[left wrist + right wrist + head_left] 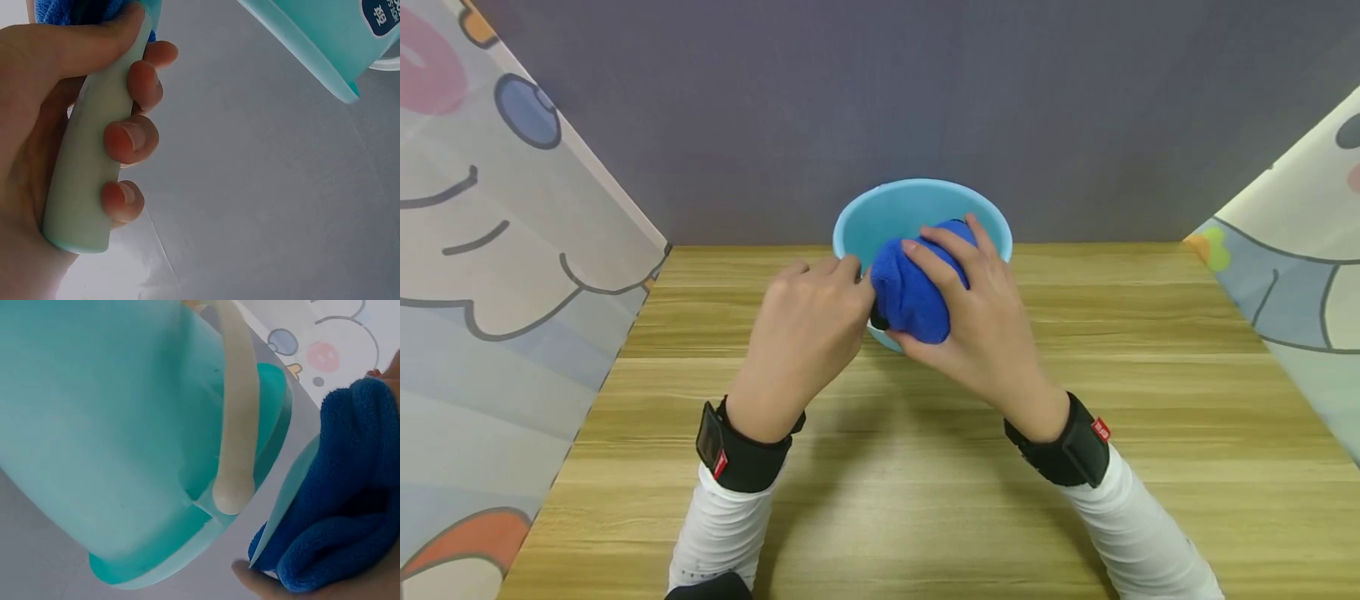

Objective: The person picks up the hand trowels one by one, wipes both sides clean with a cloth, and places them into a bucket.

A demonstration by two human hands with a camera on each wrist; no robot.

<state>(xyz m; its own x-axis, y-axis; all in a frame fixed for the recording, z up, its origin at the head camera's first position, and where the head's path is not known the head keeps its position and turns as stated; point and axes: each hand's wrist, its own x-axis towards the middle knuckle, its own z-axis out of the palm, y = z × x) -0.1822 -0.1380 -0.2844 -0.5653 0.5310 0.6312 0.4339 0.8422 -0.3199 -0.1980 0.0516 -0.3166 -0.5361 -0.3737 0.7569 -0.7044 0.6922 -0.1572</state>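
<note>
My left hand point(812, 325) is curled round a long pale handle point(94, 162), seen in the left wrist view with the thumb along its upper part. In the head view that handle is hidden under the hand. A blue cloth point(910, 292) is bunched in my right hand point(977, 308), whose fingers spread over it. In the right wrist view the folded cloth lies against a thin light teal edge point(290, 494), which appears to belong to the handled thing; its full shape is covered. Both hands are close together over the near side of a light blue bucket point(847, 221).
The bucket stands on a wood-grain table point(1150, 375) against a grey back panel point(850, 100). Its pale carrying handle point(240, 425) shows in the right wrist view. Cartoon-printed panels point(550, 292) flank the table on both sides.
</note>
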